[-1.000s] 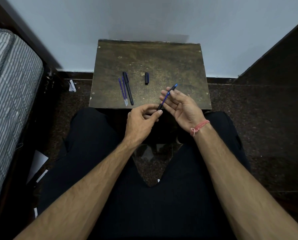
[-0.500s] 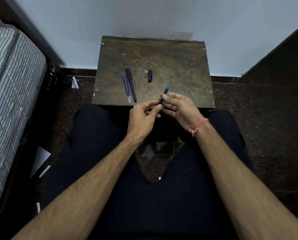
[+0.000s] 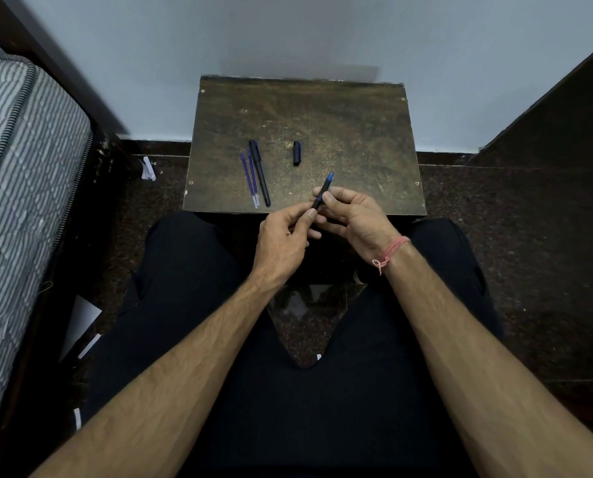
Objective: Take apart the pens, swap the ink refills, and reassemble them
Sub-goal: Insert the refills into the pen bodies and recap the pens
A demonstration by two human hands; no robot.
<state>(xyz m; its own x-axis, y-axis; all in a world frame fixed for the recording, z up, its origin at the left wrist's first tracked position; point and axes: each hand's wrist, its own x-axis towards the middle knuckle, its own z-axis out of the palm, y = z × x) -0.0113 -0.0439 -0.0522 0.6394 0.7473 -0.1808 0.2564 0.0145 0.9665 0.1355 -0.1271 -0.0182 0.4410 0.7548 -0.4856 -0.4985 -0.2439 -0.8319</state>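
Head view showed a small table set against the far wall, with the person's thighs just under its near edge. Both forearms reached forward and met over that near edge. The right hand was curled around the lower part of a pen, fingers and thumb closed on the barrel. The left hand pinched the same pen at its near end with thumb and forefinger. So both hands gripped one pen and neither was free.

The pen's long axis ran from near-left to far-right, tilted upward, its blue tip pointing away from the body and clear of the fingers. The left pinch sat at the near end, the right grip just beyond it, touching or nearly so. Any pull or twist to part the barrel would likely run along that slant, left hand drawing toward the body.

On the table, left of the hands, a black pen lay with two refills just beside it, all roughly parallel and pointing far-near. A cap lay apart to their right, far of the hands. Whether the held pen carried a refill could not be told.
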